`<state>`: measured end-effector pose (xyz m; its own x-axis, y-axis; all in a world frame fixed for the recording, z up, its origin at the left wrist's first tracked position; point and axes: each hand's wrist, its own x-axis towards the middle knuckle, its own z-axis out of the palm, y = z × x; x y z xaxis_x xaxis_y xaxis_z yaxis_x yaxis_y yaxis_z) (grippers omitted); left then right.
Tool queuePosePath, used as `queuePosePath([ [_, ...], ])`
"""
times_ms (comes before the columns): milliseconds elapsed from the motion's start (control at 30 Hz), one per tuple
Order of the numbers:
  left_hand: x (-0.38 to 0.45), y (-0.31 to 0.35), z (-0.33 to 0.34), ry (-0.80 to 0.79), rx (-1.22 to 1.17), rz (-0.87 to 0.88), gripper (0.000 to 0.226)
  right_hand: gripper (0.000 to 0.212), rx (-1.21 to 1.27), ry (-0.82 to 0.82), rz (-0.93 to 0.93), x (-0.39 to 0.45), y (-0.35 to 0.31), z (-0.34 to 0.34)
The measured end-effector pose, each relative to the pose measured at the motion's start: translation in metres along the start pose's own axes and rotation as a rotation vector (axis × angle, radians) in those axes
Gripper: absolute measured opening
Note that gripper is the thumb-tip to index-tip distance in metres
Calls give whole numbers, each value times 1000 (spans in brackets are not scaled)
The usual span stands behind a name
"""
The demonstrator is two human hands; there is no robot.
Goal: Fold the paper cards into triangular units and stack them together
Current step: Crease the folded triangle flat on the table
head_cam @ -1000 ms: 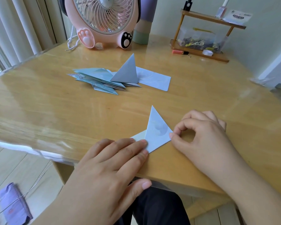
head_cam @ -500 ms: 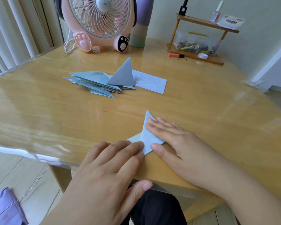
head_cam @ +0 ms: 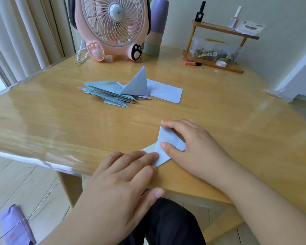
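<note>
Head view: both hands, left and right, press flat, grip released, on a folded card; glossy wooden table, packet label unreadable.

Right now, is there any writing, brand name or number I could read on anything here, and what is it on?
None can be read.
White packet on the shelf: a dark printed label, too blurred to read.
Black bottle and pink bottle: no legible label.
Fan: paw prints only, no words.
</note>
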<state>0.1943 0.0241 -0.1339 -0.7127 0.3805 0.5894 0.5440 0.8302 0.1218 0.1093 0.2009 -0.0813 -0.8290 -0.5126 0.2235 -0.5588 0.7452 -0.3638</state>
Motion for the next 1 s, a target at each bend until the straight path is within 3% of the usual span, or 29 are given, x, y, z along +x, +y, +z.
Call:
queuePosePath([
  [100,-1,2,2,-2,-7,-22,51,5,100,80,-10,-13,-10,4],
  [233,-2,3,4,7,-4,-33,50,16,-36,60,-59,-18,-10,10],
  [467,-2,2,6,56,-10,-14,39,17,-131,35,74,-9,22,-17],
  [567,-1,1,7,63,-4,-13,47,15,-171,39,77,-7,25,-19],
  [700,-1,2,7,64,10,-14,49,14,-122,119,-10,-13,5,-5],
  [833,-1,1,7,44,6,-12,49,18,-79,80,-125,-13,-17,11],
  [1000,-3,0,6,40,-3,-12,48,14,-82,71,-8,-13,6,-7],
])
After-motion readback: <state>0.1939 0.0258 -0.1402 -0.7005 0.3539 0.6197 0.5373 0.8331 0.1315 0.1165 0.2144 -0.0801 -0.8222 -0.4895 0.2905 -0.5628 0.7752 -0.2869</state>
